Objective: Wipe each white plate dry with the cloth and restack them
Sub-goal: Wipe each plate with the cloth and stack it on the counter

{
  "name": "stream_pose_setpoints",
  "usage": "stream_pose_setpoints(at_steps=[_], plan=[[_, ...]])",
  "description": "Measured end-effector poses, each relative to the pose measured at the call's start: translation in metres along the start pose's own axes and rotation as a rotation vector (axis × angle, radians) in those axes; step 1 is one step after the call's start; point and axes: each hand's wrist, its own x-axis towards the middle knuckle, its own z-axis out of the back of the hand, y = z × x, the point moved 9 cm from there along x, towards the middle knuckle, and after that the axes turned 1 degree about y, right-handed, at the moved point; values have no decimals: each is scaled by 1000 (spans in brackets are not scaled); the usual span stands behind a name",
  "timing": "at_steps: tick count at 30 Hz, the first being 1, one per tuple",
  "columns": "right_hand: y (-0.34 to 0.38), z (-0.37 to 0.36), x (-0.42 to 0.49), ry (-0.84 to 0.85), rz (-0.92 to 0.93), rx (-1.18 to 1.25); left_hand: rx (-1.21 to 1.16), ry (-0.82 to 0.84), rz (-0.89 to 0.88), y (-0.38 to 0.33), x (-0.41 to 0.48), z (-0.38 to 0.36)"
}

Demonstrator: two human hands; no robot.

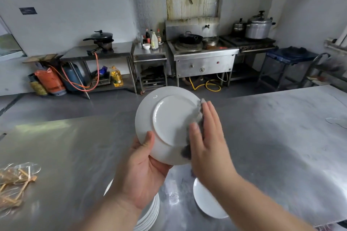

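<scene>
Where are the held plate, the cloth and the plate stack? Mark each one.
held plate [169, 118]: head view, centre of the underside facing the camera.
cloth [200, 115]: head view, grey fold against the plate's right edge.
plate stack [152, 212]: head view, stacked rims near the picture's bottom edge.

Under the grip of the left hand [139, 170] sat a plate stack [151, 214] and a lone plate [206, 202] — in the way. Sticks [16, 180] lay far left — open table [281, 137] lay right.
</scene>
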Motion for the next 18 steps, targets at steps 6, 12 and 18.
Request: stream_pose_setpoints(at_steps=[6,12,18], plan=[[-23,9,14,10,-70,37,102,42,97,13,0,-6],[1,31,44,197,174,-211,145,-91,142,14,9,-3],[10,0,-48,41,302,-504,81,-127,165,36,9,-2]])
